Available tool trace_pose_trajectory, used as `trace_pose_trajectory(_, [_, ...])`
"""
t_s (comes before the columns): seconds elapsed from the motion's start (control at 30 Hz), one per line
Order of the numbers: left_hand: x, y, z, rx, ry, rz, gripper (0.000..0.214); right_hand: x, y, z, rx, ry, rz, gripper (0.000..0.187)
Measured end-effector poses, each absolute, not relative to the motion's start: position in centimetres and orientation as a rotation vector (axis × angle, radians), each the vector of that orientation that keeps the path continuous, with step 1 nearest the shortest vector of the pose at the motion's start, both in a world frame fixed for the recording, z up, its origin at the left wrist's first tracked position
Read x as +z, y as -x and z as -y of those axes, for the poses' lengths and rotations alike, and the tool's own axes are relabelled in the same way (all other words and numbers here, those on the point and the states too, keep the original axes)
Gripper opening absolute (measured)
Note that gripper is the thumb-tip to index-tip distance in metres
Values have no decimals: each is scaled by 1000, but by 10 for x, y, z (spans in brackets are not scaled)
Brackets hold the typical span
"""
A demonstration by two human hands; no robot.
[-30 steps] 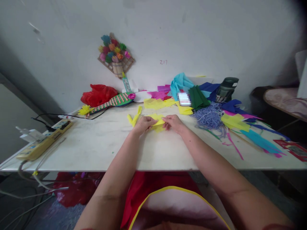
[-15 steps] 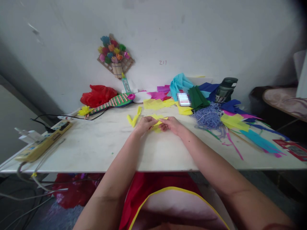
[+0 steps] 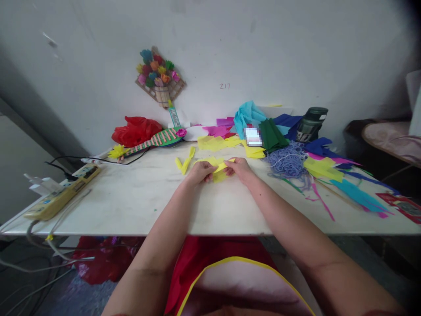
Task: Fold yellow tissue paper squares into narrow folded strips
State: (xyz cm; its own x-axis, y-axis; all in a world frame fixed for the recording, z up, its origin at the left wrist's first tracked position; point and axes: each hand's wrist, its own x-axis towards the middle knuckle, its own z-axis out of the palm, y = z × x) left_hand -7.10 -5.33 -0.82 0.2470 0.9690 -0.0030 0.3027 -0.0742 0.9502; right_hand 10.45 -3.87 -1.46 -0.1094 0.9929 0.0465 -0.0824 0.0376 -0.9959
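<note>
The left hand (image 3: 202,172) and right hand (image 3: 240,168) pinch a yellow strip (image 3: 220,167) between them over the desk (image 3: 131,193), presumably to keep it taut (whether it's folded, I can't quite tell from here).

A scuffed grey wall (image 3: 279,48) stands behind the white surface (image 3: 125,197); dim floor (image 3: 66,293) shows below its near edge.

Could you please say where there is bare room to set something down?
Largely bare: between the power strip and left hand, and from the yellow paper beside it to the table's front edge. Crowded: the right, around the purple yarn and dark green paper.
</note>
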Motion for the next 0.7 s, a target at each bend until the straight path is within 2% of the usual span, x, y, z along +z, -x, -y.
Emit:
trace_pose_trajectory(0.33, [-10, 73, 47, 1080, -1572, -1258, 39, -17, -105, 34, 1210, 1067, 1199, 17])
trace_pose_trajectory(0.57, [-4, 82, 42, 1579, -1216, -1254, 36, -13, -114, 31, 1131, 1041, 1043, 17])
trace_pose_trajectory(0.7, [-2, 80, 46, 1438, -1381, -1216, 42, -14, -114, 34, 1222, 997, 1166, 21])
